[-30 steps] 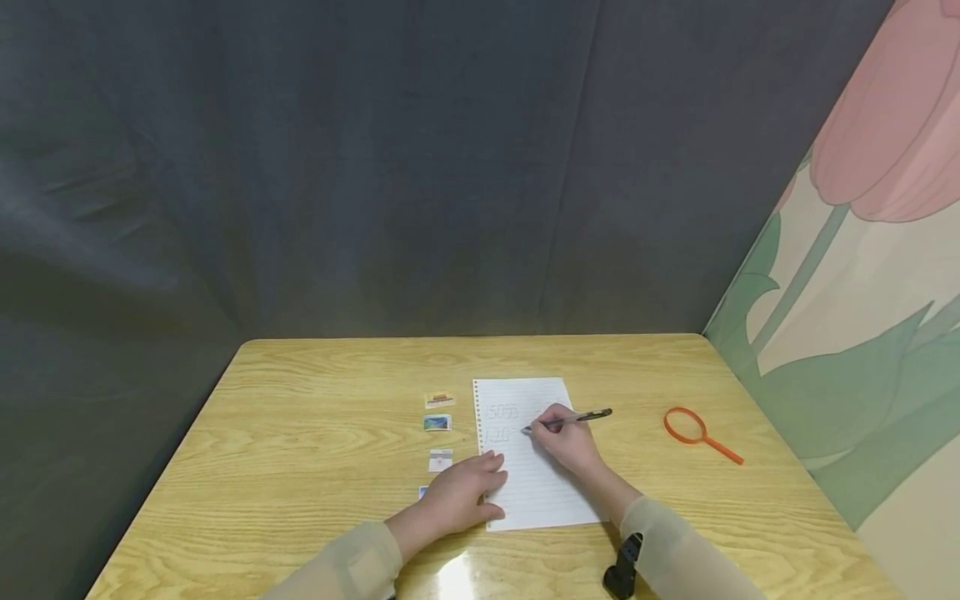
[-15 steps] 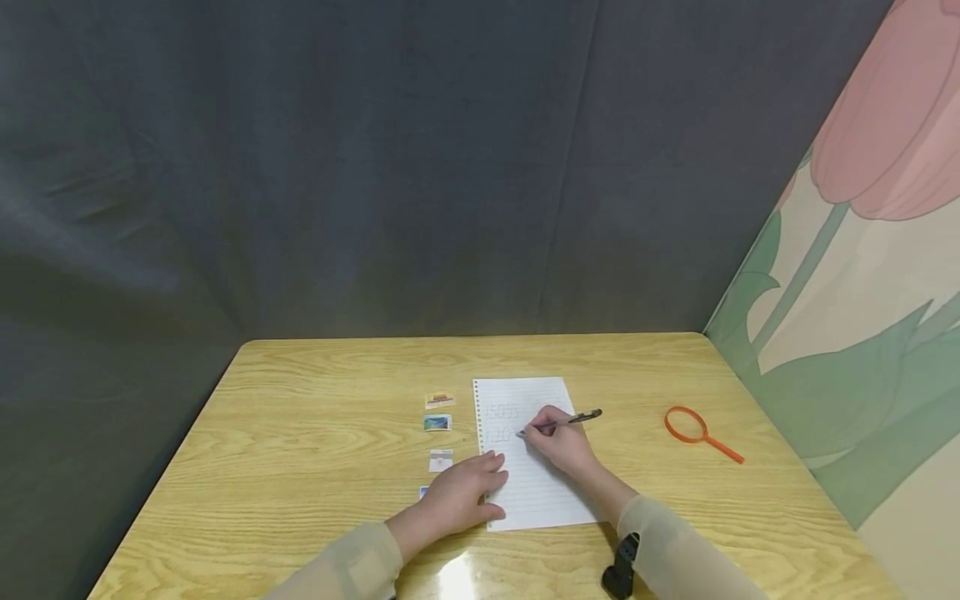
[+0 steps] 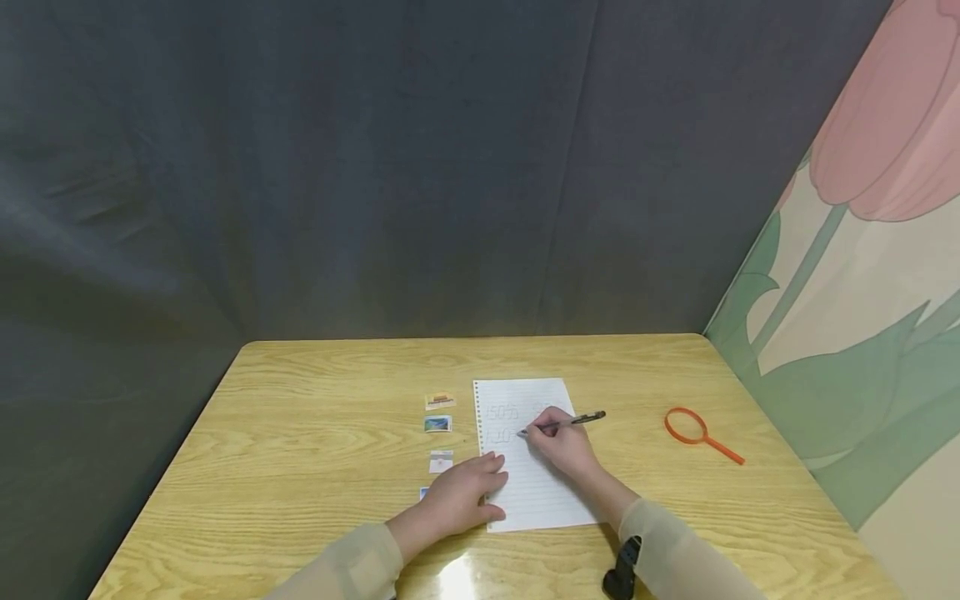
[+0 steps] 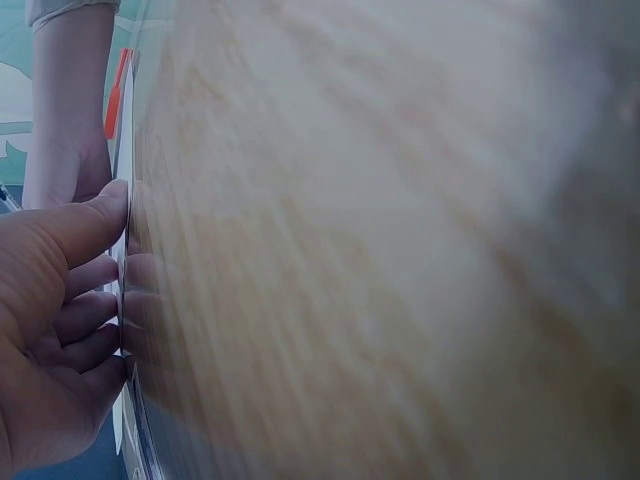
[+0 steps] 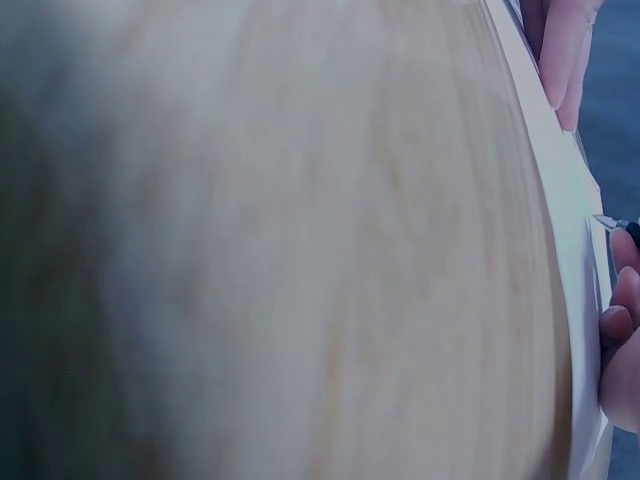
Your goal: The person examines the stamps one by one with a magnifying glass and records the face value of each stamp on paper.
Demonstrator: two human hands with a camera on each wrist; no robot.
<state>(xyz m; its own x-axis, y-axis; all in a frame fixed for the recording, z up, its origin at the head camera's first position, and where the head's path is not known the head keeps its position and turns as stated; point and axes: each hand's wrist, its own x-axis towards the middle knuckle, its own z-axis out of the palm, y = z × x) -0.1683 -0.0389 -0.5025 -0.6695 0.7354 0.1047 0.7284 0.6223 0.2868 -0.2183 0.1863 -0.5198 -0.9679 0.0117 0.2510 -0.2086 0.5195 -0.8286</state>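
Observation:
My right hand [image 3: 564, 443] pinches a dark pen [image 3: 581, 419] near its tip, over a lined sheet of paper [image 3: 536, 500] with punched holes down its left side. The pen tip [image 5: 604, 219] is right at the paper in the right wrist view. Two rows of handwriting [image 3: 501, 412] stand on the upper part, the top one reading like "150" plus a character. My left hand [image 3: 461, 496] rests with relaxed fingers on the sheet's lower left edge. In the left wrist view, the left fingertips [image 4: 115, 270] press down at the paper's edge.
Left of the paper, small stamp-like pictures lie in a column: a yellow one [image 3: 439, 402], a blue-green one [image 3: 438, 424], a grey-white one [image 3: 441, 462], and another partly under the left hand. An orange magnifying glass [image 3: 703, 435] lies at the right of the wooden table [image 3: 315, 433].
My right hand and the pen have shifted slightly left and down along the second row of writing. The left hand has stayed in place on the sheet.

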